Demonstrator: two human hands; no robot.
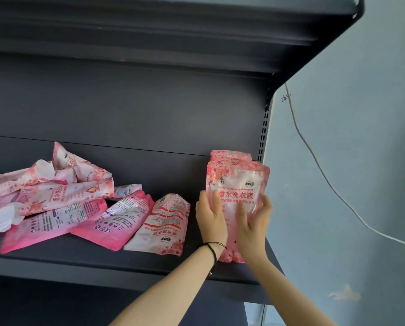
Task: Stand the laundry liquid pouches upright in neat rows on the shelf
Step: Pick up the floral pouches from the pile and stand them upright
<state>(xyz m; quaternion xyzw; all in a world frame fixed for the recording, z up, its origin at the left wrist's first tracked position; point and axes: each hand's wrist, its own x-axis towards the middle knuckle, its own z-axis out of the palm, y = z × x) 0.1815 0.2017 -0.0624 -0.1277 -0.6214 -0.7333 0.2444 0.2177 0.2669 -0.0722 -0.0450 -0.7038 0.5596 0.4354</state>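
Two bare forearms reach in from the bottom edge. A thin black cord bracelet (212,249) sits on the left wrist. Left hand (210,217): grip clamped on the left edge of the front pouch (237,184), thumb on the printed face, fingers hidden behind. Right hand (253,222): grip clamped on the same pouch from the right side, thumb across the face, fingertips curled round the right edge.

The front pouch is pink with a rose print and red lettering. It stands upright with its bottom on the dark shelf (149,262), at the far right end near the front lip.

To its left, apart from it, a pale pouch (163,224) lies flat on the shelf, print upside down. Beside that, touching it, a dark pink pouch (116,222) lies flat too. Further left is a pile of pouches (55,198), overlapping and lying at mixed angles, none upright, some crumpled; it runs off the left edge.

Directly behind the front pouch a second pouch (229,155) stands upright with only its top showing; touching or not, can't tell.

Behind are the dark back panel (149,102) and a slotted upright (263,135) at the right corner, with an upper shelf (173,31) overhead. To the right is a pale blue wall (361,137) with a white cable (314,165) hanging down it.
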